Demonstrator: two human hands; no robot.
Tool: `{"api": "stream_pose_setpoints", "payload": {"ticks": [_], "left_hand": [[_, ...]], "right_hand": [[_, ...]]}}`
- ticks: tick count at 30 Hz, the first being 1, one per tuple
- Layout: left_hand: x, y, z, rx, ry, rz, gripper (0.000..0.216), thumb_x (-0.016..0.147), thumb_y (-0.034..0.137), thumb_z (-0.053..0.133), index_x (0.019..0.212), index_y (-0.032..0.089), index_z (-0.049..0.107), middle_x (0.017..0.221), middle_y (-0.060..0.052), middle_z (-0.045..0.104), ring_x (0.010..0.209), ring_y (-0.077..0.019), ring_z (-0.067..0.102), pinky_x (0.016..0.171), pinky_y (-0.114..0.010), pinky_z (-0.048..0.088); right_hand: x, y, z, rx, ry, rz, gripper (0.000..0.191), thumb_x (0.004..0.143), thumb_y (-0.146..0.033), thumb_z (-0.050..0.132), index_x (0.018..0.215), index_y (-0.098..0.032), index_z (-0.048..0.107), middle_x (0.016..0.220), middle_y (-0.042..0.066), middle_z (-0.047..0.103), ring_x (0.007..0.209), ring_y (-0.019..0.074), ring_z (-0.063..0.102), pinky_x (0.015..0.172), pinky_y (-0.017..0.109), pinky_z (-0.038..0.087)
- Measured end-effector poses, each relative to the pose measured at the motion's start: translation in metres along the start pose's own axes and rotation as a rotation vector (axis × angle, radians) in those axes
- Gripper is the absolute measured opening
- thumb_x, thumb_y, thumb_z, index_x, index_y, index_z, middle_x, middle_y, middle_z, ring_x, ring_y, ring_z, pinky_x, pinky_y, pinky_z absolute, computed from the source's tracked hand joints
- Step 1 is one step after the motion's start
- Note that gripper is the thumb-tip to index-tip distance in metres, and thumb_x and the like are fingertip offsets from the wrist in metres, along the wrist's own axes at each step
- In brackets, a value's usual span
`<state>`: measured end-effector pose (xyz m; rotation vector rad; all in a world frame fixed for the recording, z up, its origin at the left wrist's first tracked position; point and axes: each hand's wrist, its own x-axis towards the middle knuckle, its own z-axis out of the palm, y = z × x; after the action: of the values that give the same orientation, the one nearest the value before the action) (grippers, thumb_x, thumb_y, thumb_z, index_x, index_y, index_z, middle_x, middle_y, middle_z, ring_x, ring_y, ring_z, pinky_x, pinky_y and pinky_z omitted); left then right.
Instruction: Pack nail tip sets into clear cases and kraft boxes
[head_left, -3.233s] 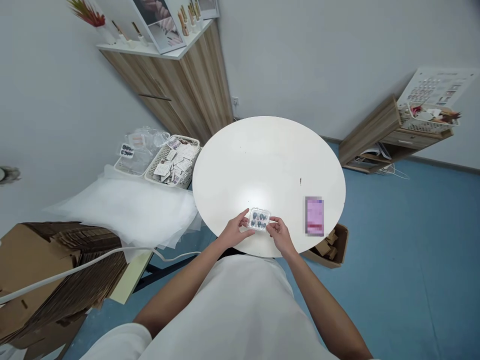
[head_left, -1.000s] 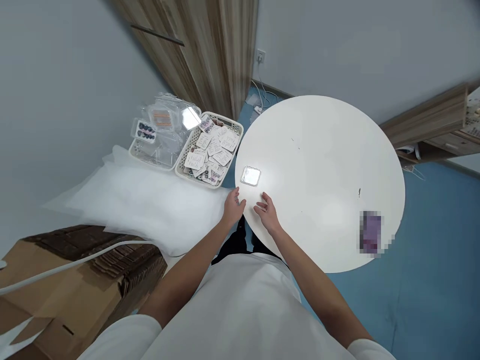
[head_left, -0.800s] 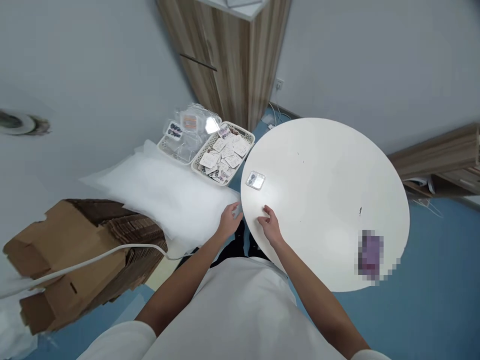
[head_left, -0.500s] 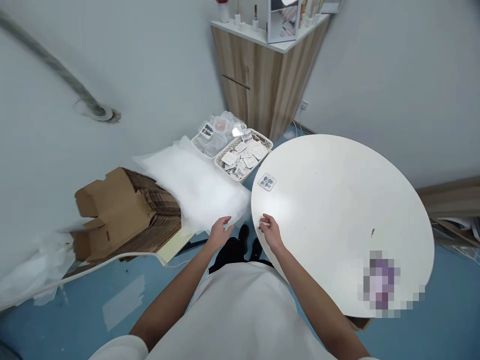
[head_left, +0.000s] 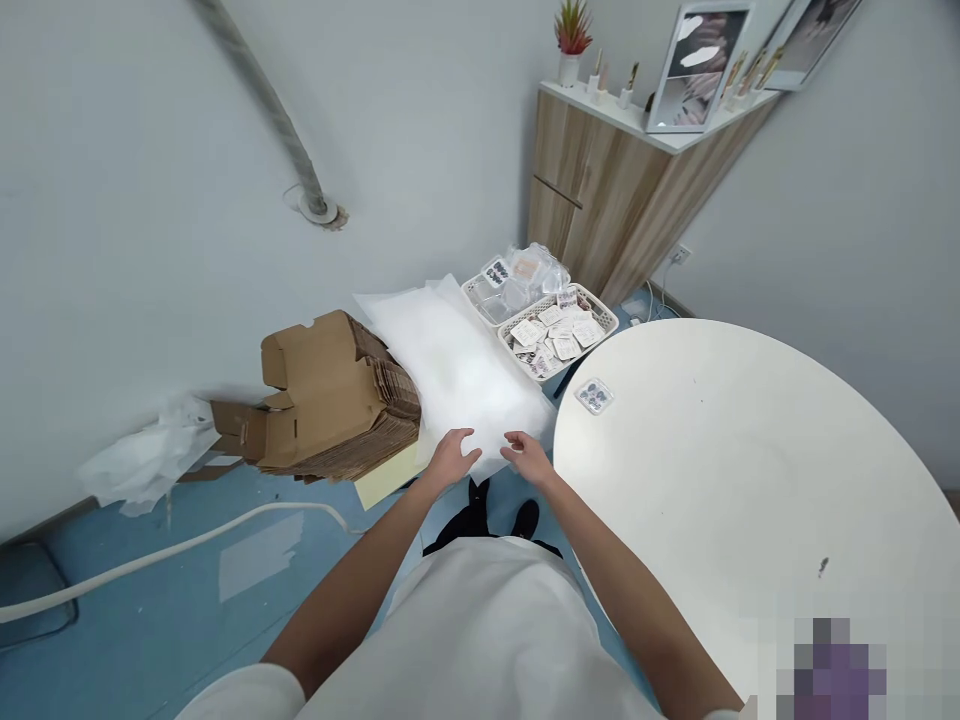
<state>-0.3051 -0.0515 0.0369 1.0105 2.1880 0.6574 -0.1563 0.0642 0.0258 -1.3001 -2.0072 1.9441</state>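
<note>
Left hand (head_left: 454,457) and right hand (head_left: 527,457): fingers curved apart, gripping nothing; contact with white sheets (head_left: 471,372) below unclear. Clear case (head_left: 594,396): on round surface (head_left: 720,480), near left rim; contents too small to identify. Purple item (head_left: 840,682): pixelated, cut off at bottom.

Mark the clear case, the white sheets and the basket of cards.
Clear case (head_left: 594,396): head view, middle of its top.
White sheets (head_left: 466,372): head view, middle of upper surface.
Basket of cards (head_left: 602,307): head view, perforated wall, right end.
</note>
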Motion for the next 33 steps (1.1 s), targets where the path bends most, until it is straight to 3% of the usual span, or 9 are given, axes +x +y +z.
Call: {"api": "stream_pose_setpoints", "payload": {"ticks": [8,14,19,25,29,33], "left_hand": [[0.04,-0.023,-0.011,-0.113,-0.08,-0.043,0.049,0.07,0.031,0.058,0.116,0.018,0.046,0.131,-0.013,0.038,0.125,-0.0256,0.029,0.1,-0.04,0.027],[0.043,-0.038,-0.009,-0.279,-0.156,-0.164,0.062,0.068,0.033,0.06,0.125,0.02,0.037,0.141,-0.014,0.019,0.129,-0.0266,0.02,0.1,-0.041,0.025],[0.042,-0.046,-0.009,-0.339,-0.187,-0.187,0.063,0.067,0.032,0.062,0.124,0.022,0.037,0.142,-0.012,0.018,0.128,-0.0259,0.022,0.1,-0.039,0.026],[0.044,-0.051,-0.008,-0.354,-0.196,-0.162,0.061,0.067,0.029,0.062,0.122,0.02,0.039,0.141,-0.013,0.021,0.128,-0.0266,0.021,0.101,-0.041,0.024],[0.044,-0.05,-0.009,-0.421,-0.06,-0.061,0.052,0.071,0.025,0.058,0.12,0.023,0.041,0.139,-0.009,0.024,0.126,-0.0241,0.027,0.1,-0.039,0.029],[0.043,-0.043,-0.011,-0.467,0.093,0.017,0.053,0.075,0.024,0.053,0.124,0.025,0.033,0.139,-0.009,0.017,0.124,-0.0225,0.029,0.096,-0.039,0.034]], "right_hand": [[0.084,-0.039,0.02,-0.342,0.073,-0.158,0.043,0.072,-0.023,0.053,0.115,-0.024,0.047,0.125,0.005,0.046,0.117,0.0215,0.039,0.096,0.039,0.031],[0.126,-0.041,0.029,-0.744,0.149,-0.062,0.035,0.07,-0.02,0.057,0.105,-0.023,0.052,0.139,0.008,0.023,0.129,0.0277,0.014,0.098,0.048,0.017],[0.138,-0.04,0.029,-0.836,0.108,0.0,0.031,0.069,-0.021,0.058,0.099,-0.026,0.053,0.133,0.006,0.031,0.123,0.0259,0.025,0.095,0.047,0.018],[0.137,-0.047,0.028,-0.765,0.169,-0.035,0.032,0.071,-0.012,0.046,0.1,-0.024,0.05,0.106,0.005,0.05,0.092,0.0173,0.051,0.092,0.042,0.026],[0.128,-0.06,0.031,-0.588,0.222,-0.076,0.046,0.07,-0.014,0.043,0.116,-0.022,0.037,0.108,0.008,0.049,0.075,0.0158,0.054,0.071,0.033,0.042],[0.115,-0.081,0.029,-0.589,0.228,-0.166,0.053,0.07,-0.013,0.041,0.121,-0.02,0.03,0.099,0.008,0.055,0.076,0.0189,0.054,0.065,0.031,0.043]]}}
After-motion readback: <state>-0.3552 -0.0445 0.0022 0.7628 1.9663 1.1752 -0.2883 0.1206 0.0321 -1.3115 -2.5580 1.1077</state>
